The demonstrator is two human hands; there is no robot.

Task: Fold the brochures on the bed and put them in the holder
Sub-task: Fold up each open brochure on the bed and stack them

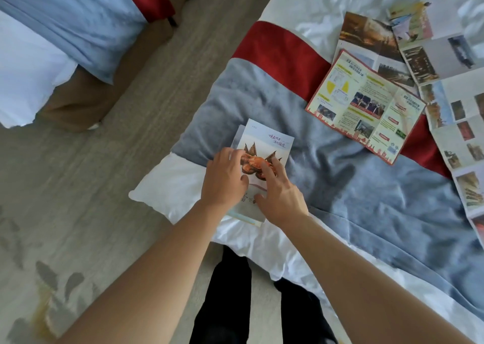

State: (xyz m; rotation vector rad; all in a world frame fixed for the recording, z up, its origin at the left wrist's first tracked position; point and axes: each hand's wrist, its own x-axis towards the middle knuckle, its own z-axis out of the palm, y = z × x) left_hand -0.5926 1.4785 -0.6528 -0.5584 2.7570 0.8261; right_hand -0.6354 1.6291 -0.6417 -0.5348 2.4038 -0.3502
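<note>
A folded brochure [264,141] with a crab picture on its cover lies near the corner of the bed, on the grey-blue runner [366,199]. My left hand [225,180] rests on its left edge, fingers curled over the paper. My right hand [281,194] presses flat on its lower right part, fingers spread. A yellow unfolded brochure [366,105] with a red border lies open farther right. Behind it lies a photo brochure [372,37], and a long unfolded one [455,124] runs along the right edge. No holder is in view.
The bed has white sheets [327,1] and a red band [277,48] across the runner. A second bed [65,24] stands at the upper left across a strip of grey carpet [78,199]. My dark trouser legs [230,304] stand at the bed's corner.
</note>
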